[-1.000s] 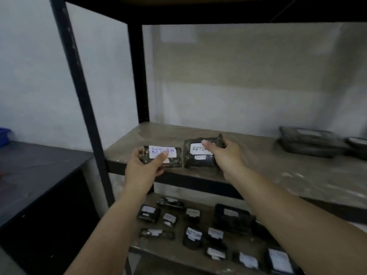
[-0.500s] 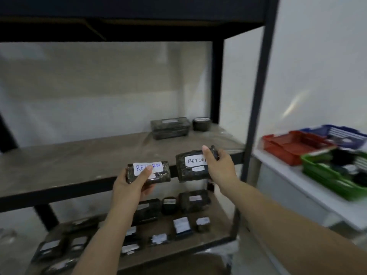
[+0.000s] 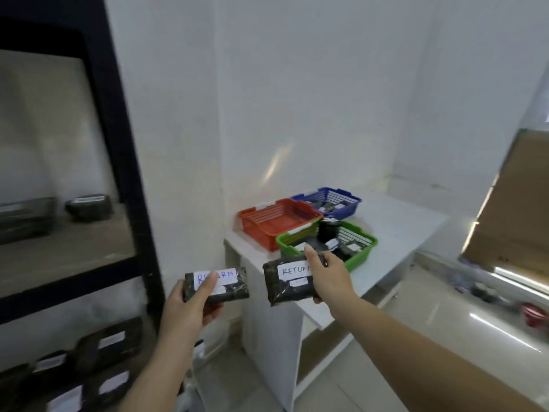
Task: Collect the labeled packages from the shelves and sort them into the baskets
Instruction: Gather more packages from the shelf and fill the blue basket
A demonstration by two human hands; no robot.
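Observation:
My left hand holds a small dark package with a white label reading RETURN, thumb across the label. My right hand grips a second dark package, also labelled RETURN, held in front of the white table's near corner. Three baskets stand on that table: an orange one with nothing visible inside, a blue one behind it holding a few packages, and a green one with several packages, just beyond my right hand.
The black shelf post rises at the left, with two dark packages on the middle shelf and several labelled packages on the bottom shelf. The white table stands against the wall. A wooden panel leans at the right.
The view has swung right from the shelf to the table with the baskets. Both hands still carry their RETURN packages and are now nearer the green basket.

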